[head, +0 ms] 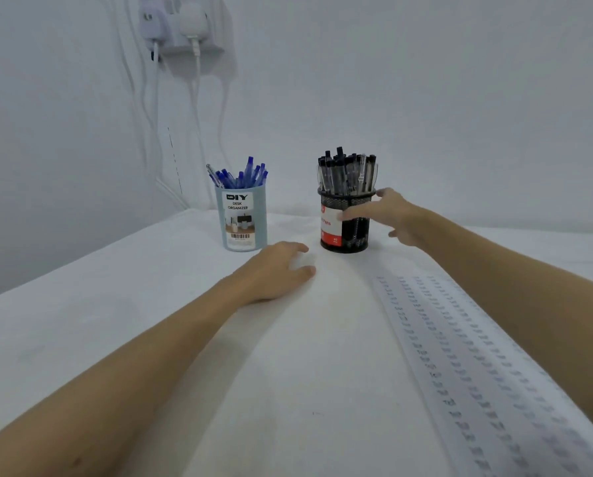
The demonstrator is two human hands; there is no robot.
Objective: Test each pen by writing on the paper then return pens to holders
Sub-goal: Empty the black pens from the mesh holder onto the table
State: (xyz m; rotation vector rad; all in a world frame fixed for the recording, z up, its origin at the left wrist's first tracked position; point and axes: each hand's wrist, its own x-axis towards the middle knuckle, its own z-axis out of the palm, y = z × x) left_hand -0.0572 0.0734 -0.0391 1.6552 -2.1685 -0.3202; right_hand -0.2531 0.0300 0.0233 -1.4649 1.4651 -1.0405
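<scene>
Paper point(487, 366) along the desk's right edge is already full of test marks (pens all look back in their holders). Right hand point(388, 215) wraps the black mesh holder point(345, 222) near the far edge; left hand point(274, 270) rests relaxed, empty.

Right hand point(389, 215) around black mesh holder point(345, 232); left hand point(276, 270) flat on table point(116, 304).

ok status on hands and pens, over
Right hand on black mesh holder, no pen out. Left hand open on table. Paper unobstructed.
</scene>
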